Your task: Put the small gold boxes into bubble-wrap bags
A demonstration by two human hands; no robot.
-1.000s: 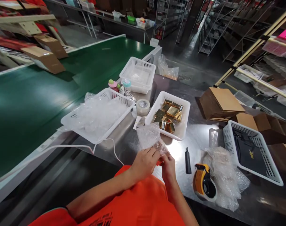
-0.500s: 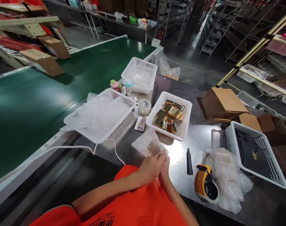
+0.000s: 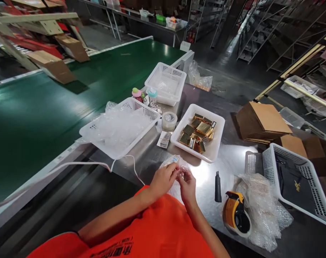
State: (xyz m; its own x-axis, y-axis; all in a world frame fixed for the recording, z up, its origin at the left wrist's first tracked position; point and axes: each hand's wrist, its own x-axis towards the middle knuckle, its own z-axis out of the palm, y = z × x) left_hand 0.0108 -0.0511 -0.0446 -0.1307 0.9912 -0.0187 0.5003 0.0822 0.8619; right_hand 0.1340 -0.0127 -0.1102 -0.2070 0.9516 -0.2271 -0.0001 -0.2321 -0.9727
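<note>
My left hand (image 3: pixel 163 179) and my right hand (image 3: pixel 187 185) meet at the near edge of the steel table (image 3: pixel 152 150). Both are closed on a small bundle of bubble wrap (image 3: pixel 176 163), which is rolled tight round something I cannot make out. Just beyond the bundle stands a white basket of gold boxes (image 3: pixel 199 132). To its left a larger white basket (image 3: pixel 120 125) holds several clear bubble-wrap sheets.
A yellow tape dispenser (image 3: pixel 236 215), a black cutter (image 3: pixel 217 182) and loose bubble wrap (image 3: pixel 263 208) lie at my right. A tape roll (image 3: pixel 169 121), flat cardboard (image 3: pixel 262 122), another white basket (image 3: pixel 294 179) and a green conveyor (image 3: pixel 58 104) surround the spot.
The bubble wrap sheet stood up loose a second ago; it has since been folded down and rolled into a small tight bundle between both hands.
</note>
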